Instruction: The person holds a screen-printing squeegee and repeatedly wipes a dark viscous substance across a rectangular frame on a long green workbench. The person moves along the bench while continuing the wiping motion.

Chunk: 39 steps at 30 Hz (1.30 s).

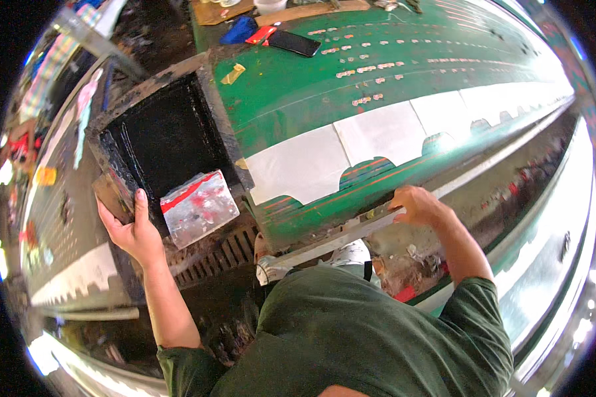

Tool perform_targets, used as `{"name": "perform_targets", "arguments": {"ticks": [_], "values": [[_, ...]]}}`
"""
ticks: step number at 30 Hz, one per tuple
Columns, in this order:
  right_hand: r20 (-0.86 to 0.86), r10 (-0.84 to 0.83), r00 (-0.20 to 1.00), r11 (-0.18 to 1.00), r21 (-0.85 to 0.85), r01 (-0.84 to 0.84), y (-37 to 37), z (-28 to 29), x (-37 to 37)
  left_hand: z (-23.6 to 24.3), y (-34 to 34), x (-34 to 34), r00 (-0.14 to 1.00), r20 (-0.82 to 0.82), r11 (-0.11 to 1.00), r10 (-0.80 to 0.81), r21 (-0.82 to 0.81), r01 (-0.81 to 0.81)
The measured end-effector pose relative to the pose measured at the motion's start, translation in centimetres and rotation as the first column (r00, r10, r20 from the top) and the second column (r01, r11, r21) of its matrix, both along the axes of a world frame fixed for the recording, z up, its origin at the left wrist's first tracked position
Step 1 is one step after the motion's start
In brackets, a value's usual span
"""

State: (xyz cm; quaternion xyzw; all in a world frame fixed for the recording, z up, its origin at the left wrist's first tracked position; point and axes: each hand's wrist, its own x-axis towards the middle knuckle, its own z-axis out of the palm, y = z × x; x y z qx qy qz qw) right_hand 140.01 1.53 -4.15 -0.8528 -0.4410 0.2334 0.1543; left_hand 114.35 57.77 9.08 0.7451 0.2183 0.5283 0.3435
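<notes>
My left hand (131,225) is closed on the brown near-left corner of a square dark frame (220,89), whose inside (159,132) is coated glossy black. A silver plate (202,212), smeared and striped with red, lies across the frame's near right part. My right hand (414,208) is curled on a pale rail (341,238) along the near edge of the green table (278,99); its fingertips are partly hidden. Just beyond the rail, several white sheets (298,169) with notched near edges lie in a row on the green surface.
At the far side lie a black phone (294,44), red and blue items (238,30), a white cup (269,6) and wood strips. A second long table (66,212) runs at the left. A trough (496,185) with scraps runs beside the rail, another long surface (536,278) at the right.
</notes>
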Motion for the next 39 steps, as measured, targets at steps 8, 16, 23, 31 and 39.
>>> {"name": "perform_targets", "arguments": {"ticks": [8, 16, 23, 31, 39], "values": [[0.085, 0.070, 0.994, 0.983, 0.166, -0.084, 1.3, -1.1, 0.3, 6.0, -7.9, -2.0, 0.976, 0.000, 0.970, 0.219, -0.109, -0.218], [0.116, 0.171, 0.978, 0.979, 0.094, -0.182, 0.4, 1.7, 1.1, 5.6, -16.3, 2.5, 0.943, -0.206, 0.939, 0.262, -0.172, -0.298], [-0.014, 0.102, 0.995, 0.979, 0.180, -0.098, 0.5, 1.4, 1.0, -6.6, -18.5, 6.7, 0.996, -0.076, 0.942, -0.053, -0.334, 0.025], [-0.609, -0.101, 0.787, 0.774, 0.448, 0.447, 2.4, 2.1, -2.4, -12.4, -19.7, 8.6, 0.989, -0.128, 0.950, -0.076, -0.312, 0.032], [-0.716, -0.109, 0.690, 0.768, 0.380, 0.515, 4.7, 1.7, -4.3, -15.2, -19.8, 7.2, 0.984, -0.100, 0.896, -0.150, -0.435, 0.092]]}}
